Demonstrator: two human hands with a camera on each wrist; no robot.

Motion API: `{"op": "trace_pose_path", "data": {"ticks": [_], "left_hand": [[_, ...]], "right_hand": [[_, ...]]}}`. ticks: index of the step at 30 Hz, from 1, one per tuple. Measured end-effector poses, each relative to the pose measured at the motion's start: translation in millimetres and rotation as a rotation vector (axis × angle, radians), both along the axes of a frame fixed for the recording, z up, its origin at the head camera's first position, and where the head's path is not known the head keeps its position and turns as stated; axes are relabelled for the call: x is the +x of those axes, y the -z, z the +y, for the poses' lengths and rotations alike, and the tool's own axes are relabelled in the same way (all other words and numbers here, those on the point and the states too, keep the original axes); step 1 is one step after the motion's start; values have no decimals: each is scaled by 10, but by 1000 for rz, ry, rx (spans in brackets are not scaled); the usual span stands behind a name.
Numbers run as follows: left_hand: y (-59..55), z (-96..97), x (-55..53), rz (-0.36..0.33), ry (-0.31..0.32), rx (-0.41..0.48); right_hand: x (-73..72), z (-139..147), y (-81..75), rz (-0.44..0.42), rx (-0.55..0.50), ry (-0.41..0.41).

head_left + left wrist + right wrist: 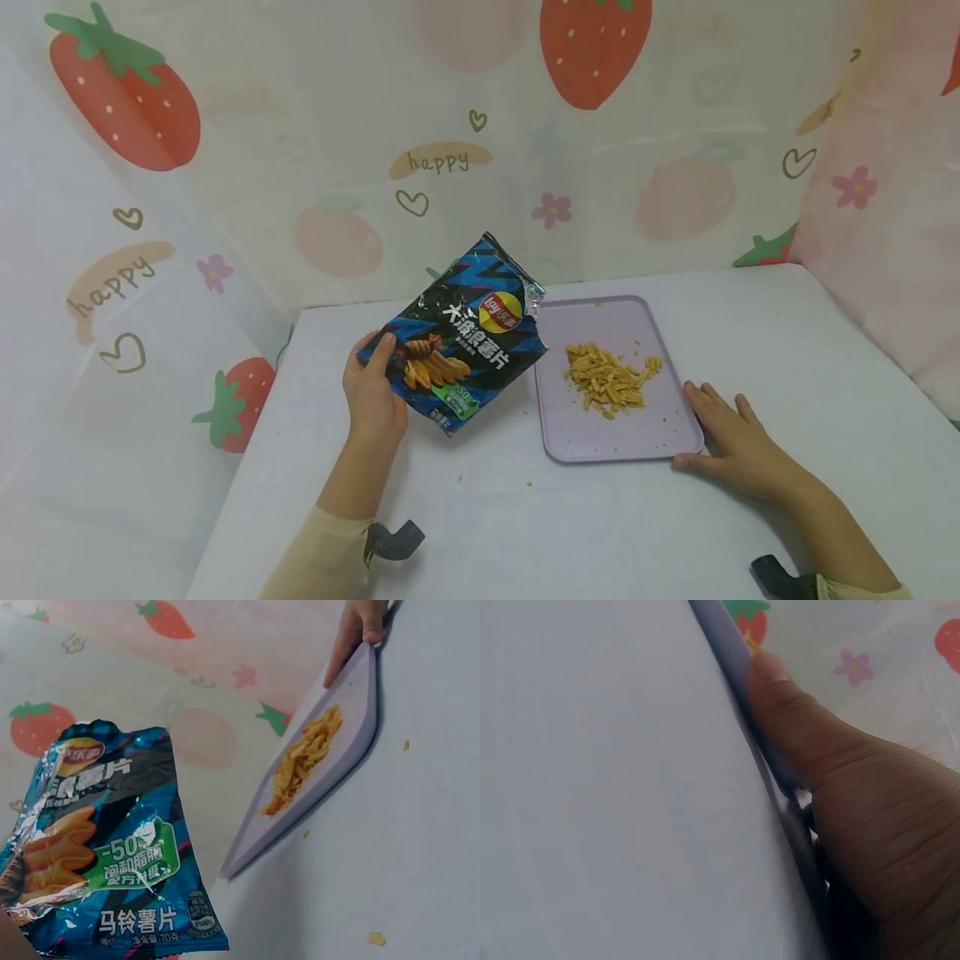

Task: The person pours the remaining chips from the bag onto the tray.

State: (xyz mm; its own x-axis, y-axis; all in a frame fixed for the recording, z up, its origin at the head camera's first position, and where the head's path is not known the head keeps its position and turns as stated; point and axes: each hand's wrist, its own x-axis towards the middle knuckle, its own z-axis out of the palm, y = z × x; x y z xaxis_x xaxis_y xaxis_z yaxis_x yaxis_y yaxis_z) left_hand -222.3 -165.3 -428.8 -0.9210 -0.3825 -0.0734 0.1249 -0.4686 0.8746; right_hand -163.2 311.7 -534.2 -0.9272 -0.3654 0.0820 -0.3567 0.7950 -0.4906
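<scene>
My left hand [375, 396] holds a blue and black potato chip bag [480, 333] by its lower left corner, thumb across the printed front. The bag is raised and tilted beside the tray, its crumpled silvery edge towards the tray. On the lilac tray [600, 446] lies a heap of broken potato chips [607, 379]. My right hand [750, 458] rests at the tray's near right corner, fingers extended along the right side and thumb at the near edge. In the right wrist view the thumb [810, 724] lies against the tray's rim [727, 645].
A few chip crumbs [377, 939] lie on the white tabletop [480, 533] in front of the tray. Behind the table hangs a strawberry-printed cloth [600, 158], with more cloth at both sides. Dark bands [393, 540] sit at both wrists.
</scene>
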Motion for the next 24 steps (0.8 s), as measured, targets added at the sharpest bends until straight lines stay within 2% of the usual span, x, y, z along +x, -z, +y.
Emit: {"op": "trace_pose_path", "data": {"ticks": [6, 14, 24], "left_hand": [[4, -9, 17, -18, -6, 20], [77, -25, 15, -62, -7, 1], [100, -42, -11, -83, -25, -8]], "right_hand": [[5, -4, 6, 9, -12, 0], [28, -8, -7, 10, -16, -9], [22, -6, 5, 5, -12, -6]]}}
